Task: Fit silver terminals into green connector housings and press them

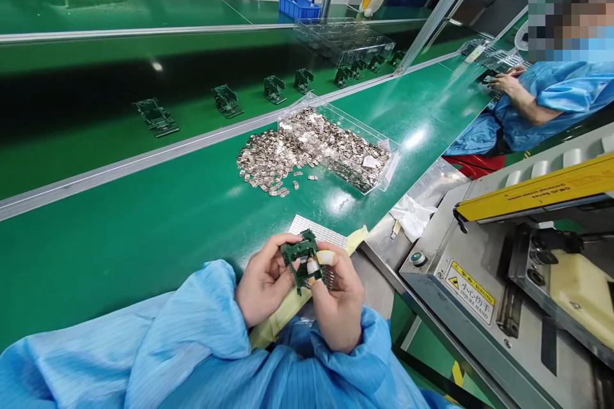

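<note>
Between my two hands is a dark green plastic frame with open sides and pin-like legs. My left hand grips its left side, thumb in front and fingers behind. On the other side my right hand pinches the frame, with pale yellow covers on some of its fingers. Whether a small part sits under the right fingertips cannot be made out. Just behind the hands lies a white gridded sheet at the bench edge. Farther back, small metal pieces are heaped beside and inside a clear plastic tray.
Similar green frames stand in a row on the dark green belt beyond a metal rail. A machine with a yellow bar and a hand-injury warning label is close on my right. A co-worker in blue sits farther along the bench.
</note>
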Motion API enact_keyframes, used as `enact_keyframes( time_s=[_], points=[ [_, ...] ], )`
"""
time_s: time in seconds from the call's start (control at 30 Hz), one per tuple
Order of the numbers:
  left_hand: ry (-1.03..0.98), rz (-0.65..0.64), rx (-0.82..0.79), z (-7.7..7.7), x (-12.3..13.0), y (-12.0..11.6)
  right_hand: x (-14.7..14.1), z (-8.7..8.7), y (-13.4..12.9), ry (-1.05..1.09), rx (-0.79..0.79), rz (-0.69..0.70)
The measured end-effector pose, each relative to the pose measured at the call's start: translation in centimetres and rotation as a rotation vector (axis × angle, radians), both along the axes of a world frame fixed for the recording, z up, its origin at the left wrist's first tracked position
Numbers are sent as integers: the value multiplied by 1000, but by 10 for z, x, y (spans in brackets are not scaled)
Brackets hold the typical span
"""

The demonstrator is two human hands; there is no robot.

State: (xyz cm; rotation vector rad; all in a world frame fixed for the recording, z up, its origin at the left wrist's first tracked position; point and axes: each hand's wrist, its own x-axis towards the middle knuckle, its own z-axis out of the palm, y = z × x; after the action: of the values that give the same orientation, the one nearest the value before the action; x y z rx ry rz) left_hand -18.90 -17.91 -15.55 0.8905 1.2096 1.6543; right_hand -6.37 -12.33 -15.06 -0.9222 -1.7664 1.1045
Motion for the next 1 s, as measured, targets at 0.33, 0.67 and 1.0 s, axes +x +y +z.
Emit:
enact_keyframes(
  time_s=[0.33,0.67,1.0],
  points=[
    [24,31,-121,5,1,-3,-14,9,-1,246,-405,-10],
    [91,37,-164,8,4,-11,-10,16,-11,329,-568,14],
    [195,-66,-173,14,16,-17,19,11,-20,320,-475,0]
  ],
)
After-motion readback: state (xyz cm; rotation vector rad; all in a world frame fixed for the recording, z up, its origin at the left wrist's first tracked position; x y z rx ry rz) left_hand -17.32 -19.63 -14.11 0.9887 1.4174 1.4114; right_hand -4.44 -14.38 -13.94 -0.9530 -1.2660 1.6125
